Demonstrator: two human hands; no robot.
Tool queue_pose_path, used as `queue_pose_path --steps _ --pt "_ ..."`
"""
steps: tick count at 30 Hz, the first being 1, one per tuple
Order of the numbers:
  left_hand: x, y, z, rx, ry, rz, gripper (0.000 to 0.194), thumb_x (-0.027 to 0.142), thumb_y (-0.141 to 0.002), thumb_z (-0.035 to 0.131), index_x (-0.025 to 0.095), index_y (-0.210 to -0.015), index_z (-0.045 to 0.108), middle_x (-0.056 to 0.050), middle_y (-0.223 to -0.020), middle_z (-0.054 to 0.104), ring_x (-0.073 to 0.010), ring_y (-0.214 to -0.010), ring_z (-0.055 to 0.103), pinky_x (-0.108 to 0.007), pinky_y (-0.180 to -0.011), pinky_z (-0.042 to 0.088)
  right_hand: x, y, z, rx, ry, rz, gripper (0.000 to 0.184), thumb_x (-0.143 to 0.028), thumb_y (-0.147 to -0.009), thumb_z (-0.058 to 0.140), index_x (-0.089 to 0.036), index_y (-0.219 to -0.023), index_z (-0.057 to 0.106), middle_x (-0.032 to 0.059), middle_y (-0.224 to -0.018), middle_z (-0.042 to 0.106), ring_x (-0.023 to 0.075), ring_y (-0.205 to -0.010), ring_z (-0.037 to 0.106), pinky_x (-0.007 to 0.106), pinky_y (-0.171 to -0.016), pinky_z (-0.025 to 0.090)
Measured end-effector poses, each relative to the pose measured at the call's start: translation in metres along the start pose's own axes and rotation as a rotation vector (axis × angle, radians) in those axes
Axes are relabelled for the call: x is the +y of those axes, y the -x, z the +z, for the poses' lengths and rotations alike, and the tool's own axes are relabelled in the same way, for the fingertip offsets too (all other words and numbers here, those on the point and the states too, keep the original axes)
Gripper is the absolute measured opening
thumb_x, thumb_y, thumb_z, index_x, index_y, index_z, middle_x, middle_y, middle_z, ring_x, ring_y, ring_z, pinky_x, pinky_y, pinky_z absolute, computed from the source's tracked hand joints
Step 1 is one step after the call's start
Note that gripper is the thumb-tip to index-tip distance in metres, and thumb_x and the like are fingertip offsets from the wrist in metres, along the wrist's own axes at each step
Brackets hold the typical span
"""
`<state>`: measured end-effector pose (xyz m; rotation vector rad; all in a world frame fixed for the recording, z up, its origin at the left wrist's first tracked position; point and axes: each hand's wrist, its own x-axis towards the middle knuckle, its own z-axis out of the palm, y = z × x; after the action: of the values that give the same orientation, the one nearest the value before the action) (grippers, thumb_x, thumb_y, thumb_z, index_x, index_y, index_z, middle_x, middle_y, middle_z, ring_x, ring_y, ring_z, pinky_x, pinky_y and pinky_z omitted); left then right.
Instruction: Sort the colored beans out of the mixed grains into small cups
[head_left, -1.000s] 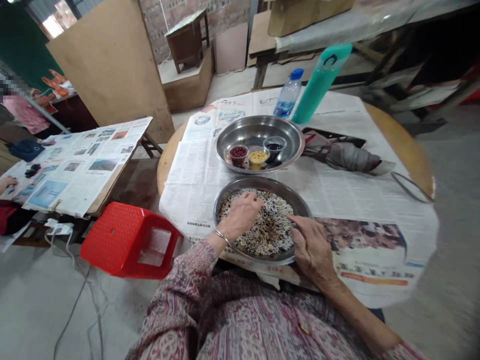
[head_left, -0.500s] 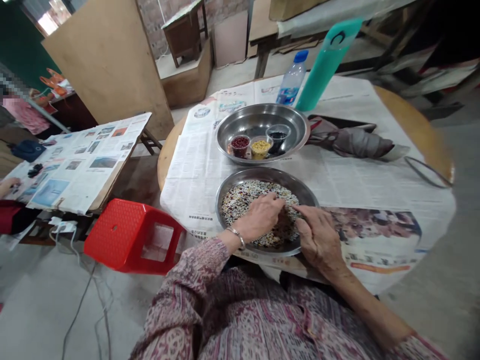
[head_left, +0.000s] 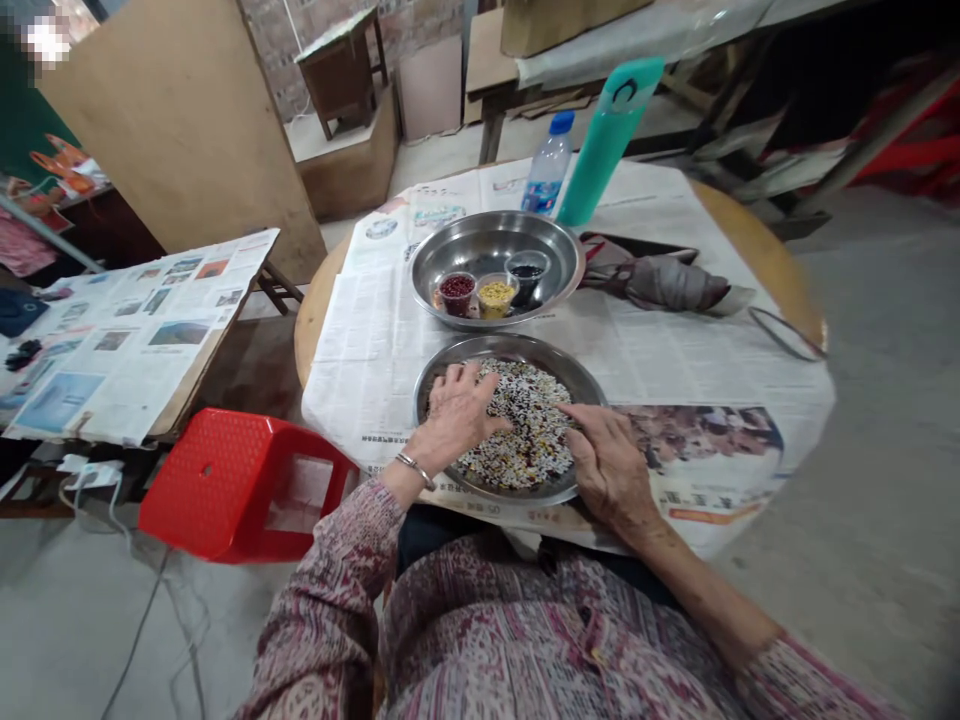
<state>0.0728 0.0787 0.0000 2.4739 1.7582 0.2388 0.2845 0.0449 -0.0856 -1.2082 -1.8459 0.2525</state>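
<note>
Two bare hands work in a mound of mixed grains (head_left: 534,425), white, dark and yellow, which lies in a shallow steel pan (head_left: 510,345) on newspaper (head_left: 352,390) at the near edge of a round wooden table (head_left: 757,240). The left hand (head_left: 457,420) rests over the left part of the pan, its fingers (head_left: 457,378) spread and slightly curved, tips down among the grains, holding nothing that shows. The right hand (head_left: 611,470) comes in from the near right, with its index finger (head_left: 577,415) stretched over the mound and the other fingers lying loosely together. Whether it pinches any grain is hidden at this size. The step in hand looks like working through the mix by touch. A pick from it would call for fingertips brought together, which the left hand's spread does not show. Farther off, a second steel pan (head_left: 487,222) holds three small clear cups (head_left: 496,296), of red, yellow and black grains. A water bottle (head_left: 547,165), a teal flask (head_left: 607,140) and a folded umbrella (head_left: 660,285) sit beyond.
</note>
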Motion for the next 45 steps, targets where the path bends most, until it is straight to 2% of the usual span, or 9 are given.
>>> queue_pose_path --steps 3,6,8,15,20,24,30,36,45 --pt "0.013 -0.014 0.010 -0.067 0.030 0.081 0.061 0.041 -0.081 0.080 0.025 -0.134 0.054 -0.012 -0.142 0.049 -0.0348 -0.124 0.049 -0.050 -0.099 0.050 0.000 0.001 -0.001 -0.008 0.003 0.002 0.037 -0.030 -0.100 0.041 -0.026 -0.131 0.059 0.0108 -0.121 0.067 0.0287 -0.115 0.059 0.052 -0.102 0.047" --pt "0.023 -0.028 0.020 -0.161 0.094 0.165 0.027 0.020 -0.093 0.062 0.020 -0.121 0.062 -0.009 -0.123 0.058 -0.0259 -0.112 0.057 -0.041 -0.097 0.051 0.000 0.002 -0.002 -0.016 0.000 0.001 0.037 -0.029 -0.100 0.041 -0.025 -0.132 0.058 0.0115 -0.121 0.066 0.0287 -0.116 0.059 0.050 -0.102 0.047" --pt "0.026 -0.027 0.022 -0.212 0.128 0.218 0.024 0.007 -0.094 0.050 0.017 -0.111 0.064 -0.008 -0.109 0.062 -0.0213 -0.103 0.060 -0.035 -0.094 0.052 -0.001 0.002 -0.002 -0.013 -0.005 -0.003 0.037 -0.030 -0.100 0.042 -0.024 -0.132 0.059 0.0119 -0.121 0.066 0.0289 -0.116 0.059 0.050 -0.102 0.047" --pt "0.011 0.026 0.001 -0.222 -0.015 0.184 0.020 0.008 -0.096 0.048 0.019 -0.098 0.064 -0.006 -0.101 0.064 -0.0223 -0.098 0.058 -0.034 -0.084 0.053 -0.003 0.001 -0.003 -0.016 0.016 -0.022 0.032 -0.032 -0.100 0.043 -0.027 -0.126 0.062 0.0098 -0.116 0.068 0.0279 -0.113 0.059 0.048 -0.101 0.046" --pt "-0.014 0.054 -0.007 -0.043 0.059 0.128 0.017 0.014 -0.100 0.049 0.020 -0.099 0.065 -0.005 -0.110 0.064 -0.0204 -0.104 0.056 -0.035 -0.095 0.051 -0.012 -0.011 -0.018 -0.078 0.218 -0.155 0.023 -0.035 -0.098 0.051 -0.023 -0.111 0.068 0.0096 -0.108 0.071 0.0292 -0.109 0.061 0.057 -0.110 0.034" --pt "-0.026 0.065 0.008 0.199 0.191 0.135 0.021 0.022 -0.104 0.046 0.020 -0.096 0.064 -0.003 -0.092 0.066 -0.0188 -0.091 0.060 -0.034 -0.087 0.051 -0.021 -0.026 -0.030 -0.364 0.215 -0.353 0.020 -0.030 -0.097 0.051 -0.022 -0.103 0.069 0.0085 -0.103 0.071 0.0250 -0.099 0.063 0.043 -0.090 0.050" --pt "-0.030 0.071 0.032 0.491 0.407 0.158 0.019 0.020 -0.104 0.045 0.018 -0.099 0.063 -0.004 -0.086 0.069 -0.0186 -0.083 0.062 -0.036 -0.082 0.049 -0.028 -0.039 -0.002 -0.571 0.139 -0.467 0.041 -0.011 -0.090 0.047 -0.023 -0.126 0.061 0.0089 -0.109 0.067 0.0219 -0.097 0.065 0.034 -0.079 0.055" --pt "-0.033 0.070 0.036 0.507 0.397 0.163 0.024 0.022 -0.105 0.042 0.018 -0.089 0.060 -0.004 -0.078 0.065 -0.0190 -0.078 0.058 -0.036 -0.078 0.047 -0.035 -0.068 0.036 -0.610 0.064 -0.363 0.022 -0.008 -0.091 0.045 -0.019 -0.092 0.064 0.0058 -0.085 0.063 0.0174 -0.073 0.063 0.030 -0.067 0.052" --pt "-0.033 0.069 0.039 0.494 0.302 0.149 0.026 0.023 -0.100 0.042 0.020 -0.076 0.053 -0.004 -0.073 0.059 -0.0205 -0.076 0.058 -0.037 -0.075 0.048 -0.051 -0.086 0.069 -0.517 0.075 -0.794 0.031 -0.024 -0.091 0.057 -0.014 -0.119 0.066 0.0163 -0.130 0.065 0.0333 -0.127 0.051 0.054 -0.107 0.040"
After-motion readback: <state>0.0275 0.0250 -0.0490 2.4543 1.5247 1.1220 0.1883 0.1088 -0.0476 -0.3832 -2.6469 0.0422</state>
